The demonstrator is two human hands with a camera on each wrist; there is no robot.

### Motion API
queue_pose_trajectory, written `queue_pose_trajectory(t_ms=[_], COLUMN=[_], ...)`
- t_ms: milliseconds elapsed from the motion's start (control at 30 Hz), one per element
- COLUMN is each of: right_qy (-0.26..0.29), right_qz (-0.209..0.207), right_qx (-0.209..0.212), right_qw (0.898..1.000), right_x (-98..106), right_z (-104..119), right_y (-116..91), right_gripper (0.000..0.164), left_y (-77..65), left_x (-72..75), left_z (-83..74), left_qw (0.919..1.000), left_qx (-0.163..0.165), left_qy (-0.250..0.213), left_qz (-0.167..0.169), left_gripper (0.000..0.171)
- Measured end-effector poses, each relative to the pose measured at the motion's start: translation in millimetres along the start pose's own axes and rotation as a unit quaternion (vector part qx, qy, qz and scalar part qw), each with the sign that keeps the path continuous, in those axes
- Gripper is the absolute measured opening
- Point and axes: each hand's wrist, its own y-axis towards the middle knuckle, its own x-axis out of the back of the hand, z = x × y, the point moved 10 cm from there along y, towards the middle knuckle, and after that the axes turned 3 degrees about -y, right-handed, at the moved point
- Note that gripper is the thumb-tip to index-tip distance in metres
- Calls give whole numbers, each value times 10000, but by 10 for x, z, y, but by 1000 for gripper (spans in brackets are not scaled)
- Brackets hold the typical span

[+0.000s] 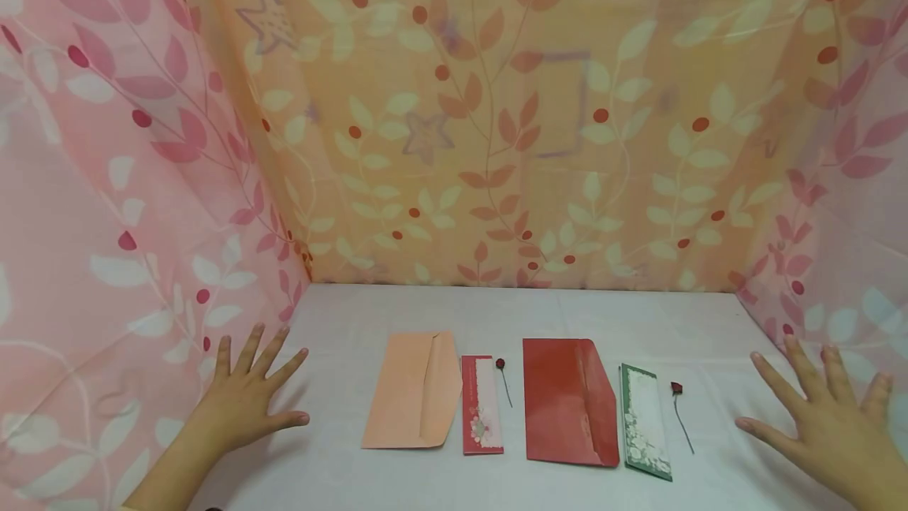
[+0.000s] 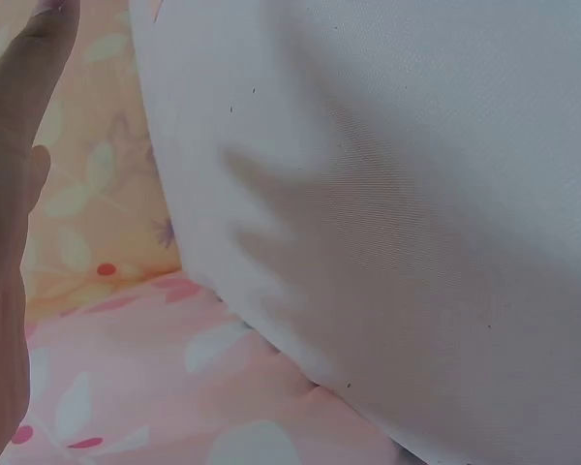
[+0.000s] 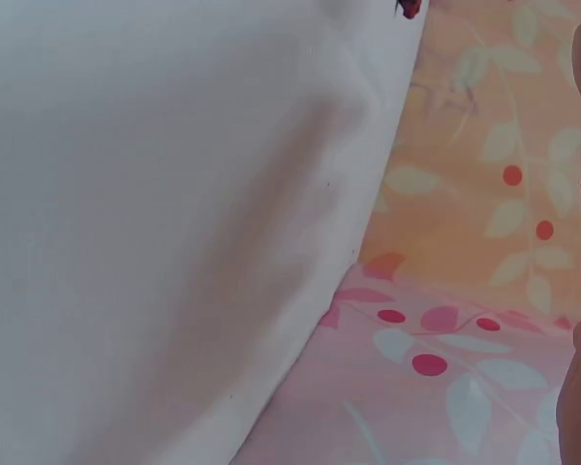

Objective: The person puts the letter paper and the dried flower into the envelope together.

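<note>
My left hand (image 1: pixel 244 400) hovers with fingers spread at the left of the white table, nothing in it. On the far right, my right hand (image 1: pixel 826 420) is spread too and holds nothing. Between them lie a peach envelope (image 1: pixel 404 393) with its flap unfolded to the right, and a narrow red floral card (image 1: pixel 482 408) beside it. A small dried-looking red rose (image 1: pixel 500 365) on a thin stem comes after that. Further right are a red envelope (image 1: pixel 556 400), flap also unfolded, a green-edged floral card (image 1: pixel 644 420) and a second small rose (image 1: pixel 677 389), nearest my right hand.
A white cloth (image 1: pixel 511 310) covers the table. Yellow leaf-patterned fabric (image 1: pixel 489 117) hangs at the back, with pink patterned fabric (image 1: pixel 142 219) along both sides. Both wrist views show hand shadows on the white cloth.
</note>
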Motion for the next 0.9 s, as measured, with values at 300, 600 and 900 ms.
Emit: queue_pose_trajectory(t_ms=[300,600,900], right_qy=[25,184,136], right_qz=[33,-247,-500], right_qx=[-22,189,435], right_qw=[10000,9993,9977], right_x=[3,68,110], right_z=[116,308,503], right_y=[78,135,211], right_gripper=[114,112,109], left_y=[26,75,101], left_x=[-10,34,118], left_z=[3,-47,-169], left_qw=[10000,9998,9994], left_qx=[-40,-118,-233], left_qy=[74,143,188], left_qz=[-31,-64,-172], left_gripper=[97,99,96])
